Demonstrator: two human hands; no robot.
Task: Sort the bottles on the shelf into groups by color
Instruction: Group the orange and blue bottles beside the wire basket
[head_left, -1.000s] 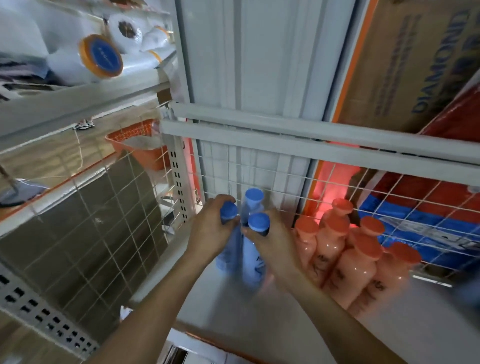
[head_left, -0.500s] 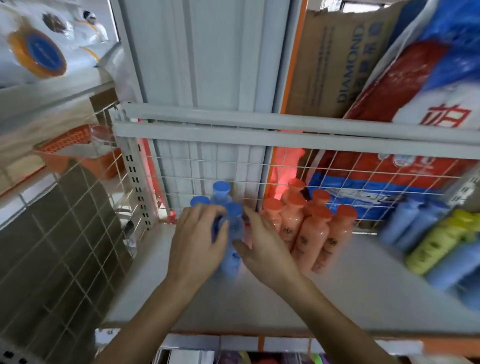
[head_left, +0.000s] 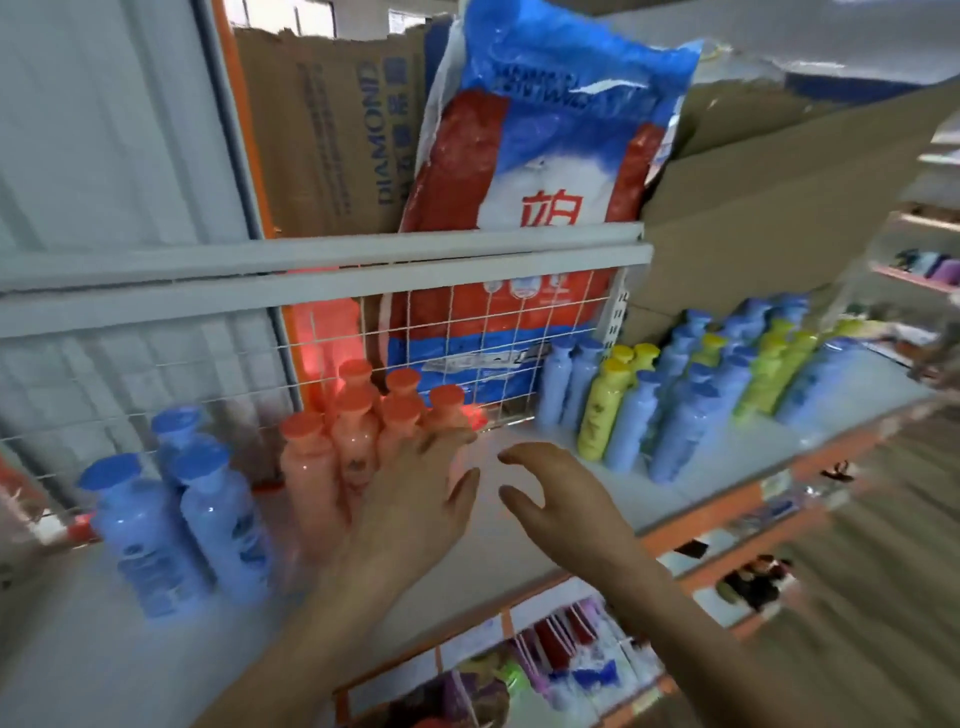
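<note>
- Left hand (head_left: 410, 501) spread, empty, in front of orange bottles (head_left: 353, 431); right hand (head_left: 563, 501) loose, empty.
- Shelf (head_left: 727, 457): blue bottles (head_left: 171, 512) left, orange middle, mixed blue/yellow bottles (head_left: 675, 405) right.
- Box (head_left: 337, 130) reads "DIAMOND".

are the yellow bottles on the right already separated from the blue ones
No, the yellow bottles stand mixed in among blue bottles at the right end of the shelf.

Count: 3 blue bottles (head_left: 145, 525) far left, 6 orange bottles (head_left: 306, 467) next to them. Right cluster (head_left: 680, 415): more blue plus yellow-green bottles (head_left: 602, 410), too blurred to count exactly. 1 red-and-blue bag (head_left: 545, 156).
</note>
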